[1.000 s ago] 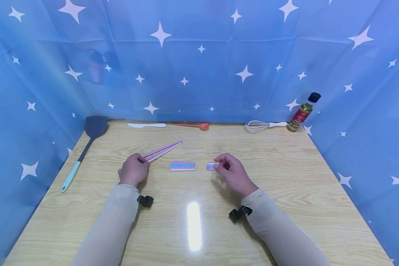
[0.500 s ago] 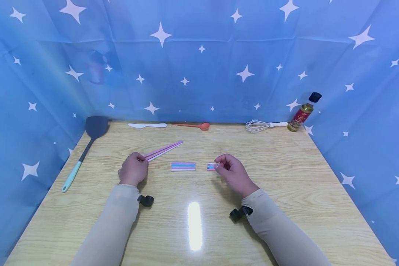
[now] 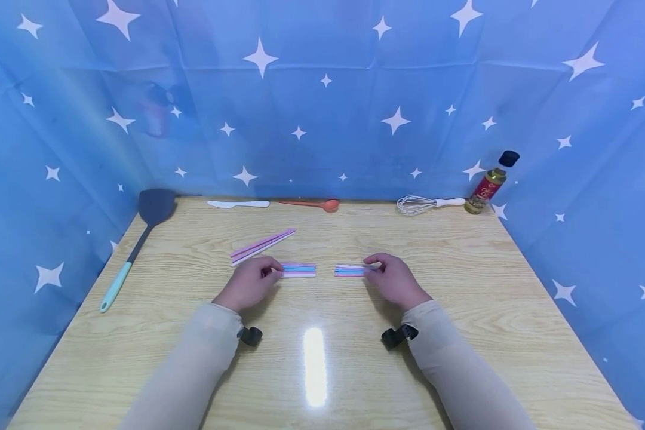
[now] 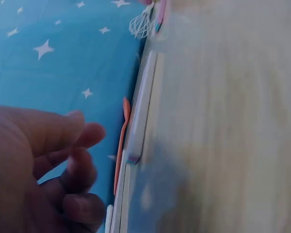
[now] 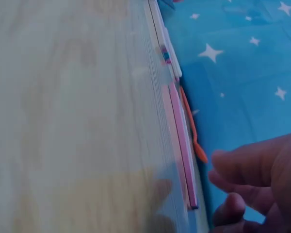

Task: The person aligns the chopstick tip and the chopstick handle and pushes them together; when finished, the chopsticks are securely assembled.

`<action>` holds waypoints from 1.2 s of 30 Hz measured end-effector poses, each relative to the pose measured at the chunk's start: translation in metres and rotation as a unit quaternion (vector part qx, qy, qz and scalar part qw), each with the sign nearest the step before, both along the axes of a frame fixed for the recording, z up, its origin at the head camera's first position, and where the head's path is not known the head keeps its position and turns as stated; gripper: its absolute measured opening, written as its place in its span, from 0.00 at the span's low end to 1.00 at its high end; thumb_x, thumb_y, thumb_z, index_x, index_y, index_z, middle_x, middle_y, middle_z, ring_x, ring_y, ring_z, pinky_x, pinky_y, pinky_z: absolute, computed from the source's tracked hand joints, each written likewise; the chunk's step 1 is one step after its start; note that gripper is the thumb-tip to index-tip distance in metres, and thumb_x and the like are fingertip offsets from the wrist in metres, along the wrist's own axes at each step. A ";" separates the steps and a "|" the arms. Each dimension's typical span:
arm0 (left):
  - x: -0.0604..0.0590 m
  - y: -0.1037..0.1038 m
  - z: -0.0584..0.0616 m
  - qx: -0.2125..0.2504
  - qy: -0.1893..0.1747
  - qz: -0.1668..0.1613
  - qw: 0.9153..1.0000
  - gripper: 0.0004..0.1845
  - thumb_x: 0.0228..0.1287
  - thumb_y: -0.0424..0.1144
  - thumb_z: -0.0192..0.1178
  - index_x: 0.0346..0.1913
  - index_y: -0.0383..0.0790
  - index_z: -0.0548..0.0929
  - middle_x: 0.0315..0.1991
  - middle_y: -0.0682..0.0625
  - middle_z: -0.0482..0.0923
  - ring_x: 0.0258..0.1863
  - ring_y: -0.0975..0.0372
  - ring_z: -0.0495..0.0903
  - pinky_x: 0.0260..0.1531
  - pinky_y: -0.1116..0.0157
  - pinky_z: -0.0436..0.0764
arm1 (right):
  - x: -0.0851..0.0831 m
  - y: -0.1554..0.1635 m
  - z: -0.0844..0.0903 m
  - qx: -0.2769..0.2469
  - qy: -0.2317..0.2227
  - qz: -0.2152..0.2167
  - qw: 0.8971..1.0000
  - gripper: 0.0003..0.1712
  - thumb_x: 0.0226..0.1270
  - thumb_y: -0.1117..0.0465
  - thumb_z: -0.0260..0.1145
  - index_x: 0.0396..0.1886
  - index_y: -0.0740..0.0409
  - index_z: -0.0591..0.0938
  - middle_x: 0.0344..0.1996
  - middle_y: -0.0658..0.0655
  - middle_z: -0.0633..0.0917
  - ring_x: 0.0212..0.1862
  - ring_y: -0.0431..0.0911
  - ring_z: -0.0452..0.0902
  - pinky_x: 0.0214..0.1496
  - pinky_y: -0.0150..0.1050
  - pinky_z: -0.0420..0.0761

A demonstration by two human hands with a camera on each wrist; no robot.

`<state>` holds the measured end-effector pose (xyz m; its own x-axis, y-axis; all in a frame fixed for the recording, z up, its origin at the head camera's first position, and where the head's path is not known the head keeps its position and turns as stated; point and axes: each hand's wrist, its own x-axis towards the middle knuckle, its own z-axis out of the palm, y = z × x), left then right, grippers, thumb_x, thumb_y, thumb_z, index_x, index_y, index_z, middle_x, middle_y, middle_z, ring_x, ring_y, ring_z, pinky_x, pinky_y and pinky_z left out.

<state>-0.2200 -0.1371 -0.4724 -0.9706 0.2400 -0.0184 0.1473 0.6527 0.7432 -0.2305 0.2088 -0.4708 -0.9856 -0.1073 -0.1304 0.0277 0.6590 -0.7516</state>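
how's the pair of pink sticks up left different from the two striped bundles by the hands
The pink sticks lie slanted across the table, untouched; the striped bundles lie level, end to end with a gap between. The left hand meets one bundle, the right hand the other. The pink pair looks longer and mostly pink; the bundles mix blue, pink and white. All lie flat.

Two bundles of pastel sticks lie on the worktop: one bundle [image 3: 298,270] just beside the left grip [image 3: 249,283], the other bundle [image 3: 349,270] just beside the right grip [image 3: 395,280]. One loose pair of pink sticks [image 3: 262,245] lies slanted just beyond the left grip. Well beyond both grips are one spatula [image 3: 135,240], one white knife [image 3: 238,203], one orange spoon [image 3: 312,203], one whisk [image 3: 427,203] and one bottle [image 3: 490,181].
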 end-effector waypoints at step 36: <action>0.001 0.003 -0.004 -0.101 -0.028 -0.003 0.994 0.04 0.69 0.38 0.68 0.37 0.48 0.82 0.31 0.54 0.77 0.32 0.60 0.74 0.44 0.55 0.69 | -0.007 0.001 0.006 0.045 -0.035 -0.004 0.998 0.06 0.72 0.66 0.67 0.46 0.58 0.83 0.29 0.55 0.76 0.30 0.49 0.70 0.33 0.41 0.71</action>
<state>-0.2193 -0.1336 -0.4760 -0.9654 0.2308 -0.1214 0.1128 0.7893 0.6035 -0.2374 0.2097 -0.4645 -0.9747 -0.0838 -0.2072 0.0835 0.7235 -0.6853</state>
